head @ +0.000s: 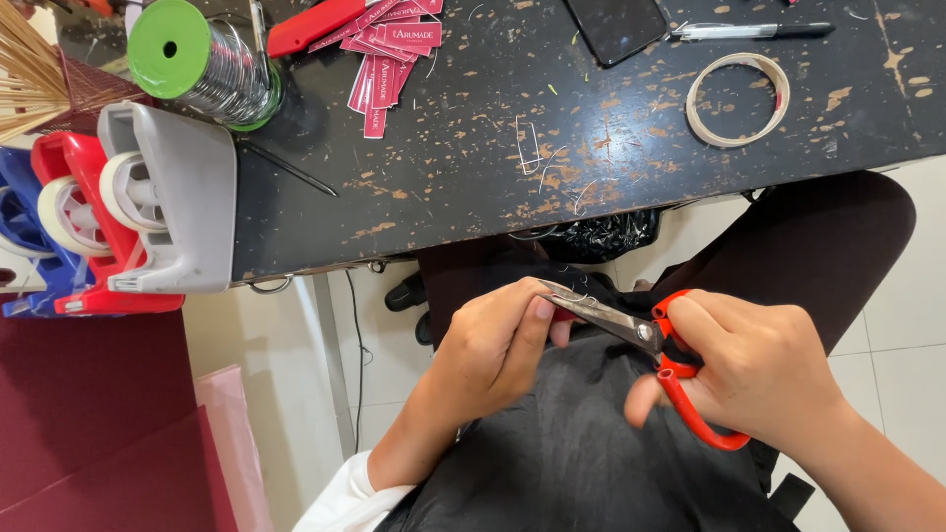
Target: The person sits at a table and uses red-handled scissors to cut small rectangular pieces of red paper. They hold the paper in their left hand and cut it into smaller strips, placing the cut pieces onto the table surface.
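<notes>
Workbench (611, 128) fills the upper half of the frame, black and badly chipped, and below its edge, in the lower centre, lies the dark cloth (581, 443) over the person's lap, where the work is going on. At the upper left stand grey, red and blue tape dispensers (148, 212), with a green-capped spool of wire (202, 61) above them and a fan of red labels (389, 54) just right of that. Toward the upper right lie a thin ring of tape (739, 99), a pen (754, 31) and a dark phone (616, 25). Right hand (759, 379), lower right, is closed around the red handles of the scissors (641, 340), thumb over the top loop and fingers wrapped through the lower one; the blades point left and look nearly closed. Left hand (498, 345), at centre, is curled shut, thumb and fingers pinching something small at the blade tips; it looks like a fine wire or thread, too thin to tell which. To cut well here, the pinch should stay just beside the blades but clear of their edges, the piece held taut, and the cut made near the tips for control, with the cloth kept out of the bite.
</notes>
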